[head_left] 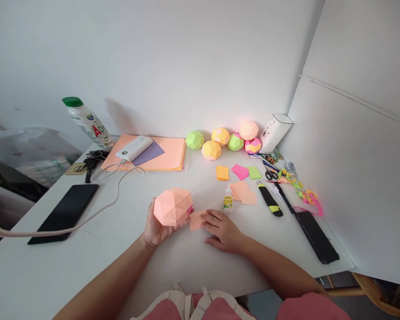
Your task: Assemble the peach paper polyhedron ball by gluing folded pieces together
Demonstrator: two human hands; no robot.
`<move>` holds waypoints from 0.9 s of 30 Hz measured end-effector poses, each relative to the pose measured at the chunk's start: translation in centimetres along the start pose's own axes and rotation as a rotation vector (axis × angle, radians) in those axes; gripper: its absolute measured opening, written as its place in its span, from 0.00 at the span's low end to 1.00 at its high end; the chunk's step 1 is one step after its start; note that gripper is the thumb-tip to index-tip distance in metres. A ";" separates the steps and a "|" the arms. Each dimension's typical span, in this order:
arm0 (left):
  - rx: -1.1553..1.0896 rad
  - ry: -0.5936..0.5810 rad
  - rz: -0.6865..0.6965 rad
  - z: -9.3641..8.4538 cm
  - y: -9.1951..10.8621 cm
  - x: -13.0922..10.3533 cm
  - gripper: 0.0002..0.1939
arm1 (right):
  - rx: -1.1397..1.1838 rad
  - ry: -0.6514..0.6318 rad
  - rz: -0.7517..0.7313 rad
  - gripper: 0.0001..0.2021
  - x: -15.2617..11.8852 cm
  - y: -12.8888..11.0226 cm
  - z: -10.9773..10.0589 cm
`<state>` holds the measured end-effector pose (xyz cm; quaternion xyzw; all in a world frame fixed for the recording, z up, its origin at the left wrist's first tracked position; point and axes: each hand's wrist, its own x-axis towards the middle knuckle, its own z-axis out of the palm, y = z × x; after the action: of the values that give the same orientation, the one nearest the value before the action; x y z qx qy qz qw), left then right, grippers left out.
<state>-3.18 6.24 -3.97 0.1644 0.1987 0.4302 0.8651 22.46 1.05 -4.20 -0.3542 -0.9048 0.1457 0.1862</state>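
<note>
A many-sided peach paper ball (173, 207) rests in my left hand (155, 230), with the fingers curled under and around it. One bit of pink shows on the ball's right side. Just right of it, my right hand (224, 231) lies over the table with its fingers stretched out. Those fingertips touch a small peach paper square (196, 220) on the tabletop. A small glue bottle (228, 200) with a yellow label stands beyond my right hand. Beside the bottle is a loose stack of peach paper pieces (245, 193).
Finished-looking paper balls (211, 150) line the wall. Orange (222, 173), pink (240, 171) and green paper squares (254, 172) lie midtable. A utility knife (270, 199), scissors (271, 175) and black case (317, 238) are right; a phone (65, 213), power bank (135, 148), cable and bottle (91, 126) left.
</note>
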 end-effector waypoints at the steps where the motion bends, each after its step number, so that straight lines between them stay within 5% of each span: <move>1: -0.008 0.006 0.001 0.0 0.1 0.1 0.36 | -0.014 0.025 0.035 0.24 0.0 0.0 0.1; 10: -0.007 0.053 0.008 -0.4 0.1 0.4 0.34 | 0.195 0.418 -0.129 0.19 0.3 0.1 0.4; 16: 0.097 0.078 0.007 -0.2 -0.2 0.6 0.36 | 0.243 0.388 -0.084 0.18 0.4 0.0 0.3; 21: 0.140 -0.041 0.000 1.0 -0.3 0.7 0.37 | 0.229 0.396 -0.065 0.16 0.5 0.0 0.1; 27: 0.180 -0.061 -0.004 0.5 -0.3 1.1 0.37 | 0.192 0.403 -0.101 0.22 0.8 0.0 -0.2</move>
<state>-2.11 6.88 -3.88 0.2542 0.2107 0.4036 0.8533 22.01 1.58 -3.84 -0.3110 -0.8479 0.1478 0.4032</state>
